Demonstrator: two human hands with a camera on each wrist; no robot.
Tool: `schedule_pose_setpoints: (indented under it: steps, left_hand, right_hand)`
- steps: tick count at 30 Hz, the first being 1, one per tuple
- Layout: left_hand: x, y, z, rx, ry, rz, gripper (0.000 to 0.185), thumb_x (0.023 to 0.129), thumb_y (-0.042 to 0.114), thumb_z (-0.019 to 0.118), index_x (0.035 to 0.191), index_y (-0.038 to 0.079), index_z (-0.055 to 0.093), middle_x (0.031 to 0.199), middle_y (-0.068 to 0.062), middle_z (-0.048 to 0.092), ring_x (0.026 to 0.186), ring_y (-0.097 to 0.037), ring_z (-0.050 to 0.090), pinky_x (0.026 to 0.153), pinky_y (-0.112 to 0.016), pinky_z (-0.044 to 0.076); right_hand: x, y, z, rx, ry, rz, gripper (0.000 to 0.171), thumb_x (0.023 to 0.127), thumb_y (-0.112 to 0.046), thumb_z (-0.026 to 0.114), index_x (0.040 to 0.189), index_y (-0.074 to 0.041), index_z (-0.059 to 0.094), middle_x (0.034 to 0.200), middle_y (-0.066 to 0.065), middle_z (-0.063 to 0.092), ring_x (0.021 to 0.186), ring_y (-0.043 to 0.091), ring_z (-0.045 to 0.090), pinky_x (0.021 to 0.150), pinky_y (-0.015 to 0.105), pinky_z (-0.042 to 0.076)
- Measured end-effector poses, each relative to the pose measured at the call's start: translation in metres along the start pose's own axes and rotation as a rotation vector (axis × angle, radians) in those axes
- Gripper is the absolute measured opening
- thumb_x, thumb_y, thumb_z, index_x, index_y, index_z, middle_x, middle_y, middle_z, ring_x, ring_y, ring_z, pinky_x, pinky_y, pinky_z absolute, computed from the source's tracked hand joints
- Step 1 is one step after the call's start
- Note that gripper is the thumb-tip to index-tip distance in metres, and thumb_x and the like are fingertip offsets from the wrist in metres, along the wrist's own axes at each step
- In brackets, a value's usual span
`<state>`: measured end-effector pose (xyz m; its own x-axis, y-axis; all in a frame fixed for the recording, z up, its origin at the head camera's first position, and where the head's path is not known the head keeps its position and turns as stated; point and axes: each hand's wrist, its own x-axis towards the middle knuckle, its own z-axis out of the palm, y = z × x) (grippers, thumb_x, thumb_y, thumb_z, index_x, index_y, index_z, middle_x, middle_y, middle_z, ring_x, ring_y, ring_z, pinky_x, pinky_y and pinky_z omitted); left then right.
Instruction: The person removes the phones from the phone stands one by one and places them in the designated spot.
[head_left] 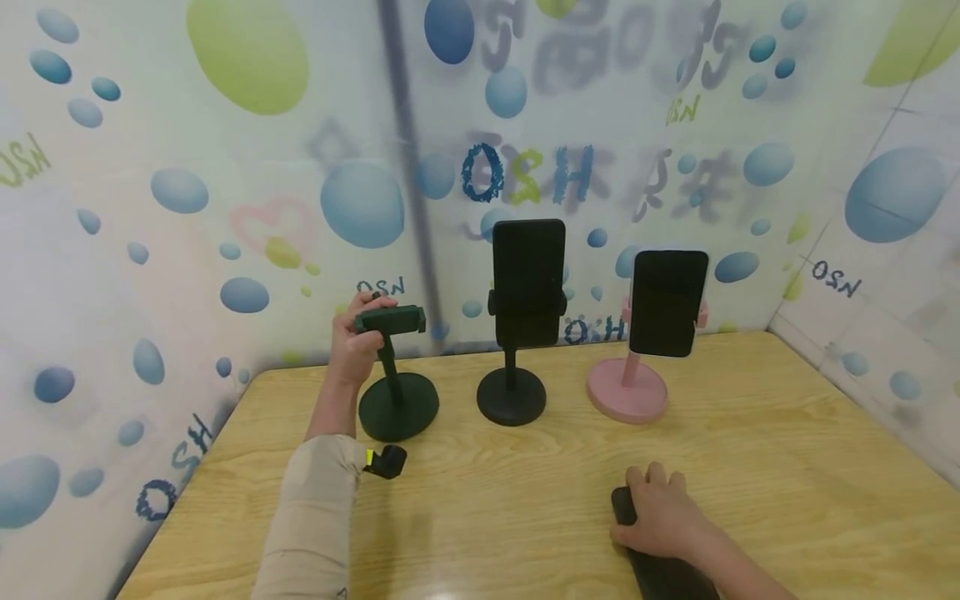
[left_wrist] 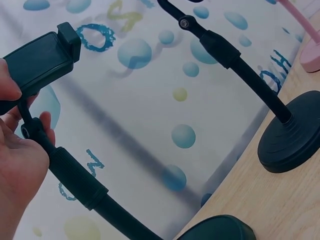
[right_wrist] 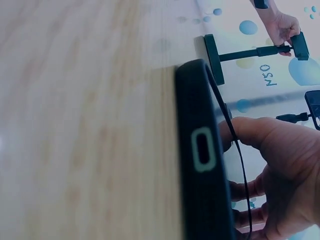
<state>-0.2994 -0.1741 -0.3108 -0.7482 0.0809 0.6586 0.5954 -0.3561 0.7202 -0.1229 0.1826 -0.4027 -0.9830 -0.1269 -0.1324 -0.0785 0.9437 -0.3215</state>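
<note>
Phones already fill the black stand (head_left: 517, 333) and pink stand (head_left: 633, 367), while the left hand (head_left: 352, 342) grips the empty green stand's clamp (head_left: 390, 319) and the right hand (head_left: 660, 512) curls around a third phone (head_left: 660, 567) lying on the bench (head_left: 750, 467), not yet mounted.

Mirrored "OSH" on printed wall (head_left: 225, 175)

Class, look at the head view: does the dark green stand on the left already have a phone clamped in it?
No: the dark green stand has an empty clamp, gripped by the left hand.
</note>
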Motion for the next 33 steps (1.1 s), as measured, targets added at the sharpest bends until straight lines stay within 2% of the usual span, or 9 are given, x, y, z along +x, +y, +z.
schedule_pose_setpoints:
  steps: [5,10,15,19,21,24,27,29,33]
  left_hand:
    - [-0.001,0.003,0.0,0.02,-0.004,-0.039,0.059,0.059,-0.022,0.033,0.088,0.013,0.07,0.101,-0.005,0.048,0.1,-0.022,0.037,0.072,-0.027,0.033]
    - [-0.001,0.005,-0.001,0.066,-0.003,-0.097,0.06,0.061,-0.022,0.034,0.089,0.017,0.07,0.107,-0.004,0.05,0.107,-0.023,0.038,0.076,-0.027,0.034]
    - [0.0,0.007,-0.004,0.087,-0.04,-0.133,0.061,0.063,-0.023,0.038,0.096,0.018,0.07,0.116,-0.005,0.05,0.114,-0.022,0.037,0.082,-0.027,0.036]
    - [-0.001,0.01,-0.008,0.145,-0.099,-0.136,0.059,0.066,-0.023,0.044,0.109,0.011,0.066,0.126,-0.007,0.046,0.123,-0.023,0.032,0.09,-0.029,0.034]
    - [-0.001,0.012,-0.01,0.174,-0.129,-0.129,0.058,0.068,-0.023,0.047,0.116,0.007,0.062,0.134,-0.01,0.041,0.128,-0.025,0.027,0.095,-0.033,0.03]
    - [0.0,0.016,-0.012,0.192,-0.157,-0.132,0.058,0.07,-0.02,0.05,0.12,0.008,0.058,0.142,-0.013,0.03,0.134,-0.024,0.017,0.102,-0.041,0.023]
    - [0.0,0.021,-0.013,0.212,-0.161,-0.148,0.06,0.071,-0.018,0.05,0.124,0.01,0.055,0.145,-0.012,0.027,0.136,-0.021,0.012,0.104,-0.046,0.019]
    - [0.0,0.025,-0.011,0.251,-0.153,-0.154,0.061,0.073,-0.017,0.05,0.128,0.009,0.051,0.145,-0.01,0.027,0.135,-0.02,0.013,0.104,-0.046,0.018]
    - [0.001,0.042,0.001,0.388,-0.133,-0.104,0.056,0.079,-0.014,0.05,0.132,0.001,0.043,0.146,-0.011,0.024,0.135,-0.02,0.013,0.106,-0.047,0.013]
  right_hand:
    - [0.0,0.001,0.001,-0.009,-0.014,0.03,0.062,0.065,-0.038,0.076,0.104,0.001,0.047,0.091,0.016,0.04,0.08,0.034,0.038,0.049,0.04,0.04]
    - [0.001,0.003,0.003,-0.023,0.005,0.022,0.06,0.065,-0.04,0.076,0.099,-0.001,0.047,0.087,0.014,0.037,0.077,0.032,0.035,0.048,0.037,0.037]
    - [0.001,0.003,0.004,-0.044,0.003,0.025,0.06,0.065,-0.043,0.075,0.099,-0.001,0.046,0.087,0.013,0.037,0.077,0.032,0.035,0.048,0.038,0.037]
    - [0.002,0.003,0.003,-0.06,0.005,0.024,0.06,0.065,-0.043,0.075,0.098,-0.002,0.047,0.085,0.012,0.037,0.077,0.032,0.035,0.048,0.037,0.037]
    - [0.002,0.003,0.002,-0.067,0.004,0.024,0.06,0.065,-0.044,0.074,0.097,-0.002,0.047,0.085,0.012,0.036,0.076,0.031,0.035,0.049,0.037,0.036]
    - [0.003,0.003,0.001,-0.077,0.011,0.014,0.06,0.064,-0.045,0.074,0.096,-0.003,0.047,0.085,0.012,0.036,0.075,0.031,0.035,0.05,0.037,0.035]
    - [0.004,0.003,0.0,-0.084,0.024,-0.002,0.06,0.064,-0.046,0.074,0.097,-0.004,0.047,0.087,0.011,0.037,0.076,0.03,0.035,0.051,0.039,0.036]
    - [0.005,0.003,-0.002,-0.085,0.037,-0.007,0.061,0.063,-0.046,0.075,0.099,-0.005,0.048,0.089,0.011,0.039,0.078,0.03,0.036,0.053,0.04,0.036]
    - [0.009,0.0,-0.007,-0.08,0.116,-0.021,0.062,0.065,-0.046,0.074,0.103,-0.004,0.05,0.096,0.014,0.043,0.087,0.036,0.039,0.057,0.047,0.039]
